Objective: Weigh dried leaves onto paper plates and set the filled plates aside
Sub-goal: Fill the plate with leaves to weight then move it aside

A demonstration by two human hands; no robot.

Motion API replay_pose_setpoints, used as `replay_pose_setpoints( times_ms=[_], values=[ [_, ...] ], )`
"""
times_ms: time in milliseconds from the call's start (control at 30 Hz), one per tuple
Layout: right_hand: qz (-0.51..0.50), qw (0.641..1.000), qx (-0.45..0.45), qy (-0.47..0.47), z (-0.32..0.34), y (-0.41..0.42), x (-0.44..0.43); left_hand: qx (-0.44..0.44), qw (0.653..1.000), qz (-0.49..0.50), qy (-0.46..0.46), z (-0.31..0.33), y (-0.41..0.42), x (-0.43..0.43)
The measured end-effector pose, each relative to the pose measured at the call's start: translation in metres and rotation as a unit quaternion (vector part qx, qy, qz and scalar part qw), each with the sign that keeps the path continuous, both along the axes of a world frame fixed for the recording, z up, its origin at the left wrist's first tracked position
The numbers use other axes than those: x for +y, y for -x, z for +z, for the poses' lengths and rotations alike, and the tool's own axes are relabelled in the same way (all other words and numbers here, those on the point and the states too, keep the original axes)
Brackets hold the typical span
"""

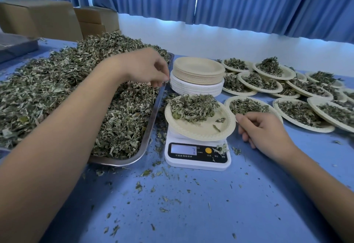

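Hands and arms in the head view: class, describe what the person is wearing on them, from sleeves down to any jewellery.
The left hand and right hand wear no gloves, and no ring, watch or bracelet shows on either. No sleeve is in view anywhere up to the picture's edge.

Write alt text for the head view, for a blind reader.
A plate of leaves sits on a white scale on a blue table. The left hand pinches a few more above a heaped metal tray; the right hand rests beside the plate. Filled plates lie to the right, a stack of empty plates behind the scale.
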State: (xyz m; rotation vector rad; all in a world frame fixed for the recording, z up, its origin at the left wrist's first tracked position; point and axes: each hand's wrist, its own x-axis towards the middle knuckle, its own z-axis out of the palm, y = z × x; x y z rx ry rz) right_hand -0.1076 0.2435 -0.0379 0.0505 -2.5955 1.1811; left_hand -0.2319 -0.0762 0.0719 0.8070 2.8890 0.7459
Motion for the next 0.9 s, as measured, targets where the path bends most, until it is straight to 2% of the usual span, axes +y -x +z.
replay_pose_setpoints(
  times_ms=[100,200,400,567,733,900],
  values=[
    [0.004,0.997,-0.004,0.074,0.002,-0.001,-0.007,-0.034,0.998,-0.028,0.051,-0.011,-0.006,0.016],
    [0.021,0.995,-0.02,0.1,0.002,-0.003,-0.013,-0.059,0.992,-0.022,0.113,-0.022,-0.008,0.028],
    [0.038,0.979,-0.074,0.189,0.005,-0.004,-0.015,-0.059,0.991,0.021,0.118,-0.03,-0.012,0.043],
    [0.0,0.966,-0.086,0.244,0.009,-0.005,-0.012,-0.065,0.996,0.051,0.017,-0.034,-0.017,0.05],
    [-0.075,0.967,-0.065,0.236,0.024,-0.006,0.015,-0.139,0.986,0.062,-0.069,-0.028,-0.019,0.079],
    [-0.144,0.964,-0.075,0.209,0.038,-0.011,0.064,-0.159,0.98,0.054,-0.108,-0.026,-0.02,0.142]
  ],
)
